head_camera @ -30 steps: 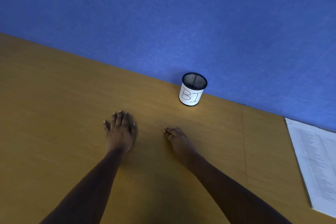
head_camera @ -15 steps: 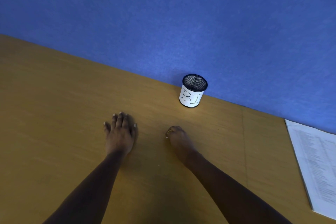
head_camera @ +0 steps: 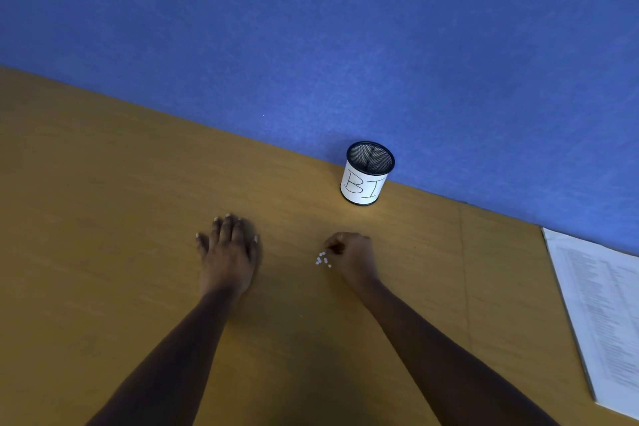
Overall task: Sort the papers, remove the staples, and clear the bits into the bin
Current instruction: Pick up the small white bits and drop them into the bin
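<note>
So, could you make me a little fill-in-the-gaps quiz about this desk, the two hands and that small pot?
The mesh bin stands in front of a ___ wall. Its white label shows the letters ___. The left hand lies ___ on the table. Small white bits lie beside the right hand, whose fingers are ___.
Missing words: blue; BI; flat; curled.
</note>
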